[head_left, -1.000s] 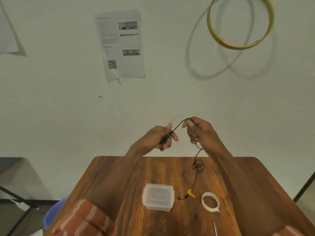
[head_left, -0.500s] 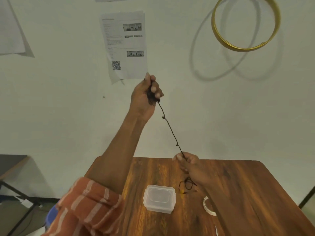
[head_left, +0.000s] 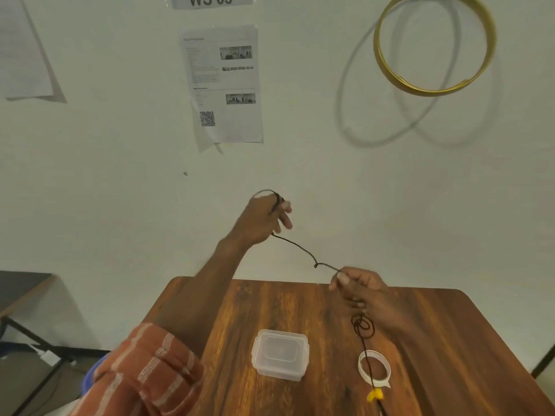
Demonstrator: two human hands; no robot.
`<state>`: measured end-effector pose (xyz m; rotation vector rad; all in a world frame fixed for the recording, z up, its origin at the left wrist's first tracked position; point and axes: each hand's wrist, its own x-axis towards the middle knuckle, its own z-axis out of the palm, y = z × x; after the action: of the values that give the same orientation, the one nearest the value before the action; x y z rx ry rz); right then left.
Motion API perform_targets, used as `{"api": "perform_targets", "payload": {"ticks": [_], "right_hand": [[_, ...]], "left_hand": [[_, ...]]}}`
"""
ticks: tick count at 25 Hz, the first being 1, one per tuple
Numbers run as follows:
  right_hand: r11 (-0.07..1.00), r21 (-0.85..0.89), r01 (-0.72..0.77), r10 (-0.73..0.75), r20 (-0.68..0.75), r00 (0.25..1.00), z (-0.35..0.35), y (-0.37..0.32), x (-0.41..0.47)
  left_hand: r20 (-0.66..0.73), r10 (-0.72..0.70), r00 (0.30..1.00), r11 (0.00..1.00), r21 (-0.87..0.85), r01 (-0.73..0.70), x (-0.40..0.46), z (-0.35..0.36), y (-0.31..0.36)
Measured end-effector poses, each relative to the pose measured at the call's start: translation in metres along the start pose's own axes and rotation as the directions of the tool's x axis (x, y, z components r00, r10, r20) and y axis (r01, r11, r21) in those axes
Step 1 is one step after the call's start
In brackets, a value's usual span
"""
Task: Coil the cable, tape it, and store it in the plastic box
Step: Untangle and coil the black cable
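A thin black cable [head_left: 300,250] runs from my left hand [head_left: 264,217], raised above the table's far edge, down to my right hand [head_left: 360,286]. A loop of it curls over my left fingers. My right hand pinches the cable over the table's back edge. Below it the cable hangs in a small tangle [head_left: 363,325] and trails across the tape roll [head_left: 374,369] to a yellow tag [head_left: 375,394]. The clear plastic box [head_left: 280,354], lid on, sits on the wooden table [head_left: 450,340] left of the tape.
Paper sheets [head_left: 223,85] and a gold hoop [head_left: 434,43] hang on the wall behind the table. A dark table edge [head_left: 24,283] and metal legs stand at the left, beside a blue bin [head_left: 90,376] near my sleeve.
My left hand has dropped from high near the paper to lower over the table's back edge, slackening the cable. My right hand has lifted slightly and shifted right, and the yellow tag now shows below the tape.
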<state>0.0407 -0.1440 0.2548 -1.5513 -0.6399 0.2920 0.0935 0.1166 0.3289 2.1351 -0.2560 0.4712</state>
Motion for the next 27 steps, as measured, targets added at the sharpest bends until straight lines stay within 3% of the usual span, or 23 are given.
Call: {"api": "perform_targets", "payload": {"ticks": [2, 4, 5, 7, 8, 10, 13, 15, 17, 19, 24, 27], "right_hand": [[0.997, -0.032, 0.066, -0.068, -0.068, 0.995, -0.013, -0.021, 0.019], [0.984, -0.142, 0.108, -0.131, -0.160, 0.978, -0.029, -0.036, 0.043], [0.971, -0.213, 0.113, -0.153, -0.180, 0.972, -0.036, -0.039, 0.055], [0.933, -0.345, 0.099, -0.167, -0.171, 0.971, -0.042, -0.033, 0.078], [0.907, -0.413, 0.084, -0.156, -0.144, 0.977, -0.040, -0.027, 0.085], [0.902, -0.423, 0.087, -0.127, -0.066, 0.990, -0.029, -0.017, 0.087], [0.984, -0.138, 0.115, -0.114, 0.011, 0.993, -0.002, -0.009, 0.072], [0.993, 0.080, 0.087, -0.089, 0.012, 0.996, 0.017, -0.003, 0.063], [0.985, 0.143, 0.094, -0.087, -0.054, 0.995, 0.035, 0.003, 0.057], [0.980, 0.179, 0.086, -0.073, -0.078, 0.994, 0.048, 0.005, 0.049], [0.954, 0.294, -0.052, 0.024, 0.099, 0.995, 0.067, -0.009, 0.033], [0.983, 0.176, -0.058, 0.070, -0.063, 0.996, 0.079, -0.014, 0.035]], "left_hand": [[0.261, -0.113, 0.959, 0.993, 0.064, 0.100, -0.019, 0.012, 0.002], [0.501, -0.179, 0.847, 0.964, -0.084, 0.253, -0.039, 0.022, 0.007], [0.613, -0.141, 0.777, 0.916, -0.217, 0.337, -0.047, 0.025, 0.010], [0.743, 0.064, 0.666, 0.730, -0.490, 0.476, -0.057, 0.030, 0.016], [0.742, 0.159, 0.651, 0.631, -0.584, 0.511, -0.059, 0.032, 0.021], [0.684, 0.223, 0.695, 0.512, -0.689, 0.513, -0.058, 0.035, 0.035], [0.546, 0.187, 0.817, 0.390, -0.804, 0.448, -0.043, 0.037, 0.054], [0.481, 0.170, 0.860, 0.271, -0.862, 0.428, -0.029, 0.033, 0.063], [0.404, 0.140, 0.904, 0.206, -0.905, 0.373, -0.017, 0.027, 0.068], [0.328, 0.098, 0.939, 0.221, -0.928, 0.301, -0.009, 0.021, 0.074], [0.185, 0.030, 0.982, 0.309, -0.936, 0.167, -0.001, 0.006, 0.086], [0.184, 0.033, 0.982, 0.321, -0.933, 0.163, -0.001, 0.001, 0.094]]}}
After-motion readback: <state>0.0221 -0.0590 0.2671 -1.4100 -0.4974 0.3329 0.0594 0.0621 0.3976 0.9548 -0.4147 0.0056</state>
